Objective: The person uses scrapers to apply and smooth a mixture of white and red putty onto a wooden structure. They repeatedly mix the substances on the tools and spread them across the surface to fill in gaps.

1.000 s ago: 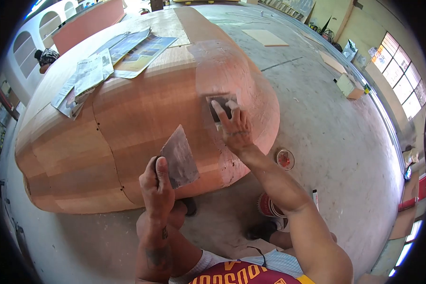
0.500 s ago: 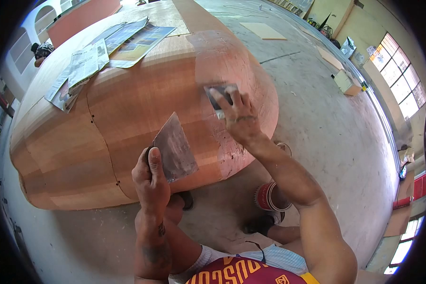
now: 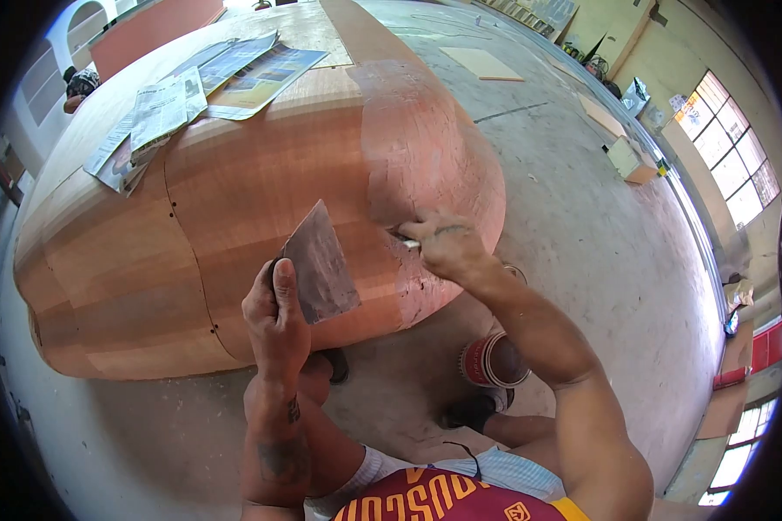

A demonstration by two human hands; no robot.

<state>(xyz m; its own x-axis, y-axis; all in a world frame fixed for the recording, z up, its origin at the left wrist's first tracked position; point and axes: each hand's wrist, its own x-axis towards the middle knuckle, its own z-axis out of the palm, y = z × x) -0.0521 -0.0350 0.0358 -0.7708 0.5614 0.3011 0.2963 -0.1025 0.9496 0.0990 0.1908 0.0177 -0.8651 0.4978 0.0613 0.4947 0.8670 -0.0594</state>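
Observation:
My left hand [image 3: 276, 313] is closed around a wide, flat putty knife [image 3: 323, 269], its putty-smeared blade held upright just in front of the large curved plywood form [image 3: 261, 191]. My right hand [image 3: 450, 250] is closed on a dark flat scraper, mostly hidden behind the fingers. A small white part [image 3: 411, 245] of what it holds shows below them. This hand is against the form's right side, where a band of pinkish filler [image 3: 400, 122] covers the wood. The filler looks rough and pitted towards the right edge.
Newspaper sheets [image 3: 167, 108] lie on top of the form. An open paint can [image 3: 500, 360] stands on the concrete floor [image 3: 599, 286] by my foot, partly behind my right forearm. Another person [image 3: 82, 84] is at the far left. A pale board [image 3: 482, 63] lies farther back.
My right hand has moved down over the filler, and its scraper has turned so the blade face no longer shows. My left hand with the putty knife has barely moved.

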